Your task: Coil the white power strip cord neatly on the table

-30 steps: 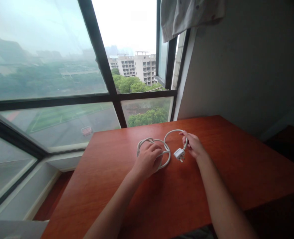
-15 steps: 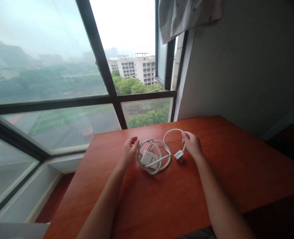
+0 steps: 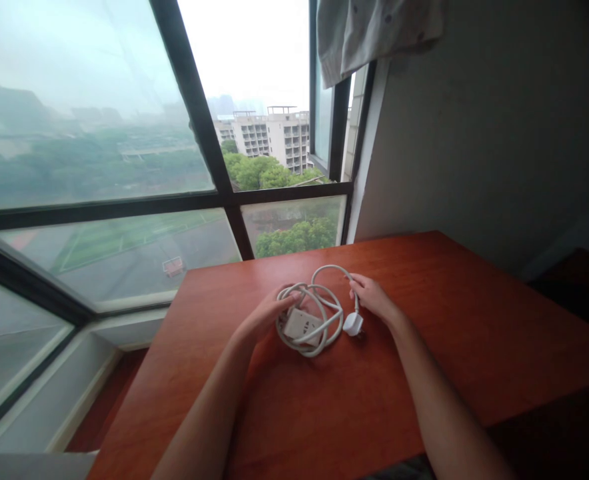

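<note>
Head | left hand (image 3: 264, 316) now grasping coiled cord (image 3: 308, 353) | right hand (image 3: 371, 295) pinching cord, plug (image 3: 353, 324) nearer coil

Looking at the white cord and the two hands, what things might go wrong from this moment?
The cord has overlapping loops around the socket block, so a pull by the right hand might tighten them into a tangle. That hand holds the cord, not the plug, so the plug may swing and knock the table.

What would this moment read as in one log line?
left hand: touching coiled cable | right hand: holding cable near plug | socket block: among cable loops | surface: reddish table
</note>
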The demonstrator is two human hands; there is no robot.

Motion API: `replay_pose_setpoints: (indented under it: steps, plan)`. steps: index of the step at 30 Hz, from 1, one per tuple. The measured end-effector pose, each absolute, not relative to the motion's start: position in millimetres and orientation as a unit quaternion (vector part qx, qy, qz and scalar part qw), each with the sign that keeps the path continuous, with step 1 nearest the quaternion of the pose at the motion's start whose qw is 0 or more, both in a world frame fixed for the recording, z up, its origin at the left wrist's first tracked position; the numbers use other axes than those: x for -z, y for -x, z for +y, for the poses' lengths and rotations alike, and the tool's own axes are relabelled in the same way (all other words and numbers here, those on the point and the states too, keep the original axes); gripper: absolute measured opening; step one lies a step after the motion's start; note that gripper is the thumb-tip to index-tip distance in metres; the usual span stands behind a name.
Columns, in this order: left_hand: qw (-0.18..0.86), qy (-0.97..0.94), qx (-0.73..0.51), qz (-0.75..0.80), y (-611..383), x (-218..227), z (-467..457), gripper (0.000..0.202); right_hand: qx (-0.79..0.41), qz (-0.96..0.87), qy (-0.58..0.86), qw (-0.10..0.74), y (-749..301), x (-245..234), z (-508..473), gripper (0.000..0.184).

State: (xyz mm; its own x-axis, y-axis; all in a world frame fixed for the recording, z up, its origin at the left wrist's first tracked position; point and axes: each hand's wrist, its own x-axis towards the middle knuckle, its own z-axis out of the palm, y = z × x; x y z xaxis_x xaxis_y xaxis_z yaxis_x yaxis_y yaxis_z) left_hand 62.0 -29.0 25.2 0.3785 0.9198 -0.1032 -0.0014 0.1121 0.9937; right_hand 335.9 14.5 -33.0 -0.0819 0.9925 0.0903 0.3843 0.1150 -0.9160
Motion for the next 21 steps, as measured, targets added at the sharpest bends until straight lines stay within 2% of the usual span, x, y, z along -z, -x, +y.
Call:
replay_pose_setpoints:
  steps: [4,14,17,21]
  plan:
    - [0.644,-0.564,-0.330,0.398,-66,-25,-33,0.042,-0.385,-0.651,0.511,0.408,-325,26,9,0.034]
    - [0.605,-0.580,-0.357,0.413,-66,-28,-43,0.061,-0.142,-0.575,0.625,0.509,-337,1,4,0.031]
    - [0.599,-0.598,-0.357,0.395,-68,-35,-50,0.060,-0.182,-0.568,0.592,0.543,-334,-2,3,0.030]
    - [0.606,-0.611,-0.362,0.358,-72,-43,-56,0.061,-0.317,-0.590,0.506,0.543,-313,-6,-3,0.031]
